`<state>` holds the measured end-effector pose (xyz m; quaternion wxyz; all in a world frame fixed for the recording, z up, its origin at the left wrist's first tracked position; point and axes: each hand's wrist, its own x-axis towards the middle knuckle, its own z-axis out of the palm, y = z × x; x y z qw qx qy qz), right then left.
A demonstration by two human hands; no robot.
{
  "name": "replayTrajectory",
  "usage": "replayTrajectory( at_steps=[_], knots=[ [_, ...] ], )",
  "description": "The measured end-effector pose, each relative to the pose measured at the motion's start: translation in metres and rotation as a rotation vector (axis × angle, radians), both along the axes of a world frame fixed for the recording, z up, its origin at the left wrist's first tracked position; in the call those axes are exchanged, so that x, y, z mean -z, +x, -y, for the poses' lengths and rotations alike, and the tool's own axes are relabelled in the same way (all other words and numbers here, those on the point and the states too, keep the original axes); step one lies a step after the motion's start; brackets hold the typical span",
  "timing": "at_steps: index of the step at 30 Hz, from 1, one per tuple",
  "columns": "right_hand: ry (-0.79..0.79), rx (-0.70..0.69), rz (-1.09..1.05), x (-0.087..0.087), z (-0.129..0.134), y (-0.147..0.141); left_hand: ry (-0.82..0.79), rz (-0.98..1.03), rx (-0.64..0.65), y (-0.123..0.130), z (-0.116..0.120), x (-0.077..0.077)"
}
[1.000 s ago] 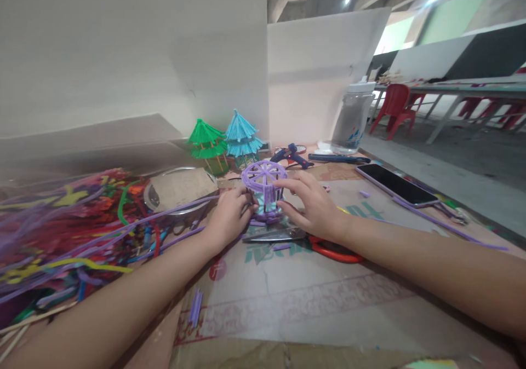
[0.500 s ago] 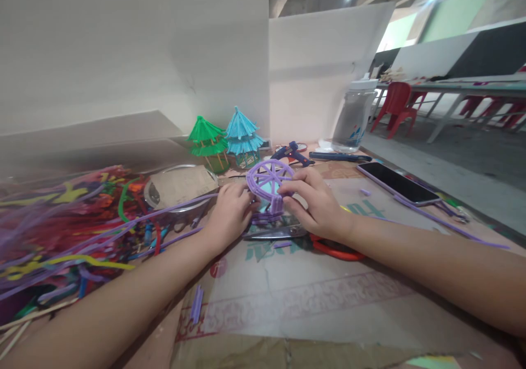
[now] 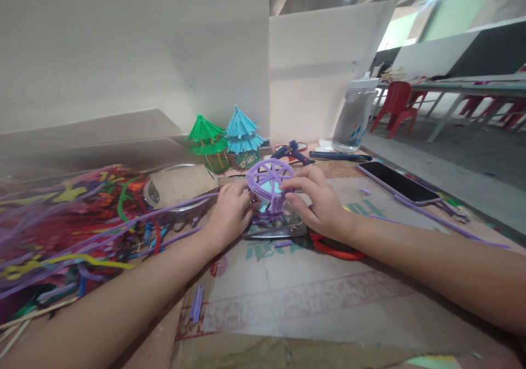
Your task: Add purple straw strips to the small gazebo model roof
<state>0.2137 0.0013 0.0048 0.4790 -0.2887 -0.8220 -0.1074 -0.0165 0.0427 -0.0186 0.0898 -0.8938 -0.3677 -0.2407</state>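
Observation:
A round purple frame with spokes [image 3: 271, 173] stands tilted between my hands, with short purple pieces at its lower edge. My left hand [image 3: 233, 209] has its fingers closed on the frame's left side. At the right side, my right hand [image 3: 314, 202] has thumb and fingers apart, the fingertips close to the frame's edge. Scissors [image 3: 279, 232] with red handles lie just below, partly behind my right hand. A small purple offcut [image 3: 282, 244] lies in front of the blades.
Colourful pipe cleaners [image 3: 61, 221] pile up at left, beside a metal tray [image 3: 181, 185]. Behind stand green [image 3: 209, 144] and blue [image 3: 243, 136] small huts and a glue gun [image 3: 292, 153]. A bottle [image 3: 352, 117] and phone [image 3: 398, 183] are at right.
My right hand has shifted slightly right, and its thumb and fingers have spread away from the purple frame. My left hand has stayed in place.

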Motion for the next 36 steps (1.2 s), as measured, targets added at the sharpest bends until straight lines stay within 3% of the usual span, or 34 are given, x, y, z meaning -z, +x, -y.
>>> replayTrajectory(
  at_steps=[7,36],
  knots=[
    [-0.042,-0.009,0.037,0.003,-0.005,-0.001,-0.16,0.057,-0.023,0.001,-0.007,0.001],
    [0.011,0.087,0.125,0.008,-0.011,-0.002,-0.149,0.063,-0.007,0.002,-0.006,0.001]
  ],
)
